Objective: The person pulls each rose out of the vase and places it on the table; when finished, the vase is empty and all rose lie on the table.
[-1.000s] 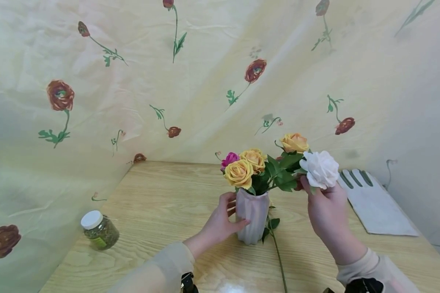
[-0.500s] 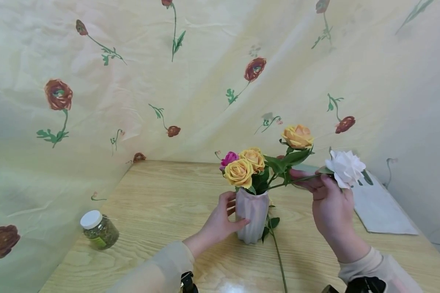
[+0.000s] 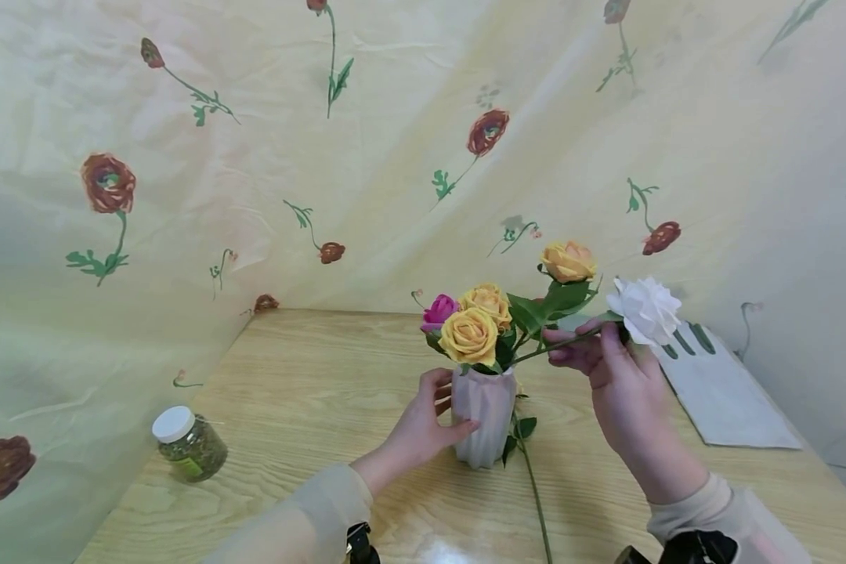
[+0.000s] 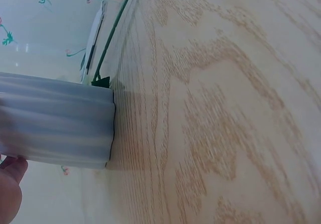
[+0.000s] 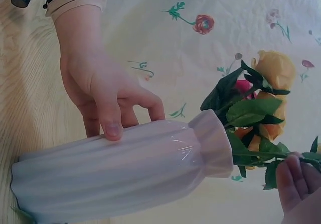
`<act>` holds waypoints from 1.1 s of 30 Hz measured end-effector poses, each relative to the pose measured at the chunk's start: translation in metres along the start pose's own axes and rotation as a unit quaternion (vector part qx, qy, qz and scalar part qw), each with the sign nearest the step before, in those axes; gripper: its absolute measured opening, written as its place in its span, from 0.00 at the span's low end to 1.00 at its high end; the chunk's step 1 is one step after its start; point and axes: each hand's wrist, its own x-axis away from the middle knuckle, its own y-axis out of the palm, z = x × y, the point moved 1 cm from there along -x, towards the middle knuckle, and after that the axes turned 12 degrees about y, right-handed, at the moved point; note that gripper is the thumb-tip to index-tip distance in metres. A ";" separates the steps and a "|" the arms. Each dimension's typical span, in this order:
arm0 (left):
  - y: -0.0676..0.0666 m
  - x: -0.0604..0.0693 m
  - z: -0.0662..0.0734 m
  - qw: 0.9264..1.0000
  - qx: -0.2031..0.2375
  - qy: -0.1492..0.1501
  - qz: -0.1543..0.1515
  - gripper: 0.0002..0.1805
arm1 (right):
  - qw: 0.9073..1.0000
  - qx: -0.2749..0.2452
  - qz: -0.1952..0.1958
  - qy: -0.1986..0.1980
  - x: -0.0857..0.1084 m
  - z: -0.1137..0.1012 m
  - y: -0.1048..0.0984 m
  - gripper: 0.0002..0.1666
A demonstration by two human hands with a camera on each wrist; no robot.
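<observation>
A cream fabric backdrop printed with red poppies (image 3: 366, 164) rises behind a pale wood-grained table (image 3: 289, 384). On the table's right side lies a flat white rectangular sheet with dark green stripes (image 3: 733, 407). Near the middle stands a glossy, pale, fluted vase (image 3: 481, 411), upright. The left hand (image 3: 423, 419) grips it from the left: the thumb lies across the front wall, while the bent fingers, slightly spread, touch the side below the mouth. The right hand (image 3: 623, 392), raised above the table to the right of the vase, pinches the slim green stem (image 3: 532, 355) of a full-petalled white rose (image 3: 645, 311) between thumb and fingers; the bloom sits just beyond the thumb, and the stem crosses the fingers and slants down into the vase's mouth. Well to the left sits a squat clear jar with a white lid (image 3: 196, 450). A thin, leafy loose stem (image 3: 534, 493) lies just beside the vase's right. Above the mouth crowd two yellow roses (image 3: 468, 337), a taller apricot rose (image 3: 568, 261) to their right and, smallest, a magenta flower (image 3: 439, 312) at left
</observation>
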 end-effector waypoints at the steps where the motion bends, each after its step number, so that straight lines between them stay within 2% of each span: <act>1: 0.000 0.000 0.000 1.000 0.000 -0.003 0.000 0.39 | 1.000 -0.001 0.002 0.000 0.000 0.000 0.000 0.16; 4: 0.000 0.000 0.000 1.000 0.000 -0.009 0.000 0.39 | 1.000 0.006 0.011 -0.006 -0.001 0.001 0.001 0.15; 8: 0.001 0.000 -0.001 1.000 0.003 -0.015 -0.002 0.39 | 1.000 -0.024 -0.008 -0.002 -0.001 0.002 -0.003 0.17; 11: 0.000 0.001 -0.002 1.000 0.005 -0.012 -0.003 0.39 | 0.997 -0.069 -0.031 0.016 -0.001 0.002 -0.005 0.18; 15: 0.000 0.001 -0.003 1.000 0.006 -0.005 -0.002 0.39 | 0.997 -0.068 -0.028 0.038 -0.002 0.000 -0.006 0.21; 19: 0.000 0.001 -0.003 1.000 0.007 -0.011 -0.004 0.39 | 0.998 -0.043 -0.012 0.052 -0.004 -0.002 -0.004 0.23; 23: 0.000 0.000 -0.001 1.000 0.009 -0.016 -0.007 0.40 | 0.996 -0.061 -0.011 0.059 -0.004 0.000 -0.004 0.21; 27: 0.000 0.000 0.000 1.000 0.011 -0.018 -0.007 0.40 | 0.997 -0.016 0.013 0.069 -0.004 0.002 -0.001 0.11; 30: 0.000 0.000 -0.002 1.000 0.013 -0.018 -0.007 0.39 | 0.995 0.041 0.026 0.083 -0.005 0.005 0.002 0.14; 33: 0.000 0.000 -0.003 1.000 0.017 -0.017 -0.007 0.39 | 0.993 0.068 0.025 0.090 -0.006 0.009 0.004 0.20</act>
